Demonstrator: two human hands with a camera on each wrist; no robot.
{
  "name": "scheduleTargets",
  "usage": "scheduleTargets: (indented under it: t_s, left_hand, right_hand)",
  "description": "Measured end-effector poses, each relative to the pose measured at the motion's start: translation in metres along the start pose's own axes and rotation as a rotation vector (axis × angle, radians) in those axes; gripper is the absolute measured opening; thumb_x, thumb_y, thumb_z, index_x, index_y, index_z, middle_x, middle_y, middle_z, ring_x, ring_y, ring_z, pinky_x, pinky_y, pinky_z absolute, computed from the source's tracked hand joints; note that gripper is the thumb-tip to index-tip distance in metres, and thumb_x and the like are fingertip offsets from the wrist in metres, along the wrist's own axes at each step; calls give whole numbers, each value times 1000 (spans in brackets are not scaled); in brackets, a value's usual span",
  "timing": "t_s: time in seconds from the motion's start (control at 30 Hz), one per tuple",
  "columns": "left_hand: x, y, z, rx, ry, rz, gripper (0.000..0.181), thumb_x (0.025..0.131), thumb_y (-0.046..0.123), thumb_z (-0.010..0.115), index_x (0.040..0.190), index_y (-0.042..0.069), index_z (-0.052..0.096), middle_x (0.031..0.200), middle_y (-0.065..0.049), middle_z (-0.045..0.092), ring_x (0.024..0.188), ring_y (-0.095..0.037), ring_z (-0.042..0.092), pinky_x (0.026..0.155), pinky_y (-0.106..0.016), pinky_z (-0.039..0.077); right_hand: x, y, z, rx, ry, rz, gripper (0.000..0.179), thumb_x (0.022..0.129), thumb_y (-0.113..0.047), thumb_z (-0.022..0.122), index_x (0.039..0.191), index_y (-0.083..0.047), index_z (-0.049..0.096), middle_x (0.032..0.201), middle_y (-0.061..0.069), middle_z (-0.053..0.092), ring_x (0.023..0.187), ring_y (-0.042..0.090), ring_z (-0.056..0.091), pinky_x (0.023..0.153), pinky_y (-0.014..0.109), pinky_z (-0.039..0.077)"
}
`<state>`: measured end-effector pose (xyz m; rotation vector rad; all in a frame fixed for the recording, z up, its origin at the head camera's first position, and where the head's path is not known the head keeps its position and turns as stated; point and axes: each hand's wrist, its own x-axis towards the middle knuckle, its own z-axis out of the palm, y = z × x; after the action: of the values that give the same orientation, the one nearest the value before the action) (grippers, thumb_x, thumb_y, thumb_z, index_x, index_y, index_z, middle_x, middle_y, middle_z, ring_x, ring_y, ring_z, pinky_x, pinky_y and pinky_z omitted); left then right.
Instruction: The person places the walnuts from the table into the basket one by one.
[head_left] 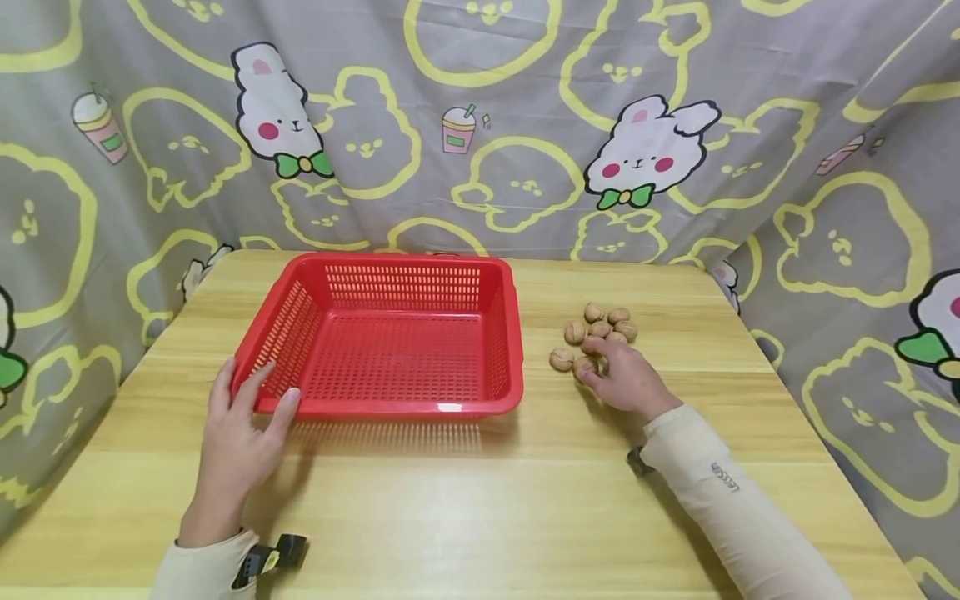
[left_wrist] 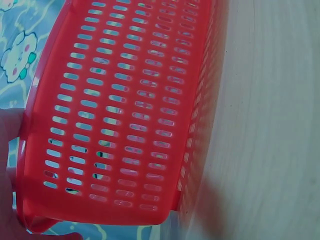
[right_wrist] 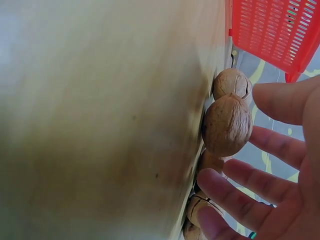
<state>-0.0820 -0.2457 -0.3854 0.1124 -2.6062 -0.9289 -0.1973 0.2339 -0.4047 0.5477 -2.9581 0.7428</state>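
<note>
A red plastic basket [head_left: 390, 407] with slotted walls sits at the left centre of the table. My left hand [head_left: 238, 446] rests at its front left corner, fingers spread over the rim [left_wrist: 30, 112]. The thumb lies just outside the front edge. To the right of the basket, several brown walnuts [head_left: 597, 330] lie in a loose cluster. My right hand [head_left: 628, 379] reaches in at their near side. Its thumb and fingers stand apart around the nearest walnut [right_wrist: 227, 125]; the right wrist view shows no firm pinch. Parts of the walnuts behind are hidden by the fingers.
The wooden table [head_left: 450, 508] is light-coloured, with a patterned grey curtain [head_left: 525, 217] behind it and at both sides. A black wrist strap [head_left: 262, 560] is on the left sleeve. Another walnut [head_left: 561, 359] lies on the cluster's left edge, nearest the basket.
</note>
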Motion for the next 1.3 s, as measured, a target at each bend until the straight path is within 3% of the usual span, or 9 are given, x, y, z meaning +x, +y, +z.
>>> scheduleTargets:
  t_s: [0.13, 0.27, 0.4, 0.5, 0.6, 1.1, 1.3]
  left_hand:
    - [0, 1, 0, 4, -13, -9, 56, 95, 36, 57, 137, 0, 48, 158, -22, 8, 138, -53, 17, 93, -79, 26]
    - [1, 0, -1, 3, -12, -5, 53, 95, 35, 57, 132, -2, 51, 158, -23, 9, 137, -54, 18, 94, -78, 26]
    - [0, 1, -1, -3, -10, 3, 50, 95, 35, 57, 127, -3, 54, 158, -22, 8, 137, -54, 19, 94, -78, 27]
    - [-3, 1, -1, -2, -15, -1, 49, 95, 35, 57, 125, -4, 55, 158, -23, 8, 136, -55, 20, 93, -78, 28]
    - [-4, 1, -1, -1, -19, -8, 49, 95, 35, 56, 124, -4, 56, 158, -22, 8, 135, -56, 21, 92, -78, 28]
    - [3, 4, -1, -19, -17, -26, 47, 95, 35, 56, 120, -4, 57, 159, -20, 7, 136, -54, 21, 95, -77, 28]
    - [2, 3, -1, -22, -15, -23, 45, 95, 34, 58, 118, -5, 57, 158, -21, 8, 136, -54, 21, 95, -76, 28]
  right_hand:
    - [3, 1, -1, -16, -21, -25, 37, 87, -17, 70, 118, 3, 63, 101, 16, 67, 72, 23, 56, 71, 44, 50]
    - [5, 1, -3, -14, -55, -10, 38, 87, -17, 69, 119, 3, 64, 111, 16, 67, 64, 16, 51, 67, 38, 48]
    - [5, 1, -2, -19, -59, -22, 31, 86, -15, 70, 113, 0, 65, 92, 11, 66, 57, 15, 45, 60, 35, 44]
    - [5, 2, -1, -27, -73, -32, 23, 85, -14, 71, 104, -3, 63, 75, 4, 57, 57, 14, 44, 57, 32, 41]
    - [5, 2, 0, -33, -73, -34, 22, 85, -13, 72, 102, -4, 62, 71, 1, 54, 57, 15, 44, 56, 31, 39]
    - [9, 3, -6, -37, -44, -18, 27, 85, -14, 71, 107, -1, 64, 79, 4, 60, 61, 15, 49, 59, 32, 44]
    - [7, 0, -9, -15, -49, 16, 31, 86, -15, 70, 112, 1, 65, 89, 7, 64, 71, 19, 58, 66, 37, 51]
